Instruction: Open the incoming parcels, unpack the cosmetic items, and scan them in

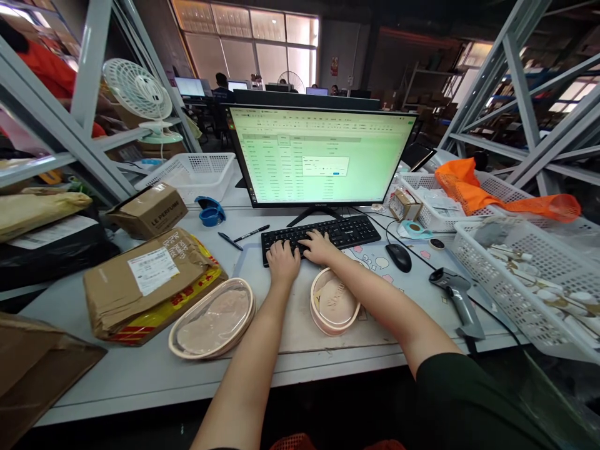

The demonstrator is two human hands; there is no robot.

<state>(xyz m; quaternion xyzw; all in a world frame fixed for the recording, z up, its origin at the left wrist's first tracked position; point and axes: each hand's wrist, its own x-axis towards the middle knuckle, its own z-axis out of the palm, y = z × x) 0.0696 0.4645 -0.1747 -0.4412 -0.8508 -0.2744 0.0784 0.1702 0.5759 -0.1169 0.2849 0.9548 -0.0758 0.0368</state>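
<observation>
Both hands lie on a black keyboard (351, 232) below a lit monitor (323, 156), which shows a spreadsheet with a small dialog box. My left hand (283, 259) rests on the keyboard's left end, fingers spread over the keys. Just right of it, my right hand (320, 247) reaches across with its fingers stretched over the keys. Neither hand holds anything. A round pink container (334, 303) with a clear top sits under my right forearm, partly covered by it. Left of my left forearm lies an oval pink container (213, 322), also with a clear top.
A mouse (398, 257) and a barcode scanner (458, 300) lie to the right, beside a white basket (520, 294) of small items. Cardboard parcels (150, 281), two pens (252, 233) and a blue lidded cup (210, 212) are on the left. Metal frames (520, 94) flank the desk.
</observation>
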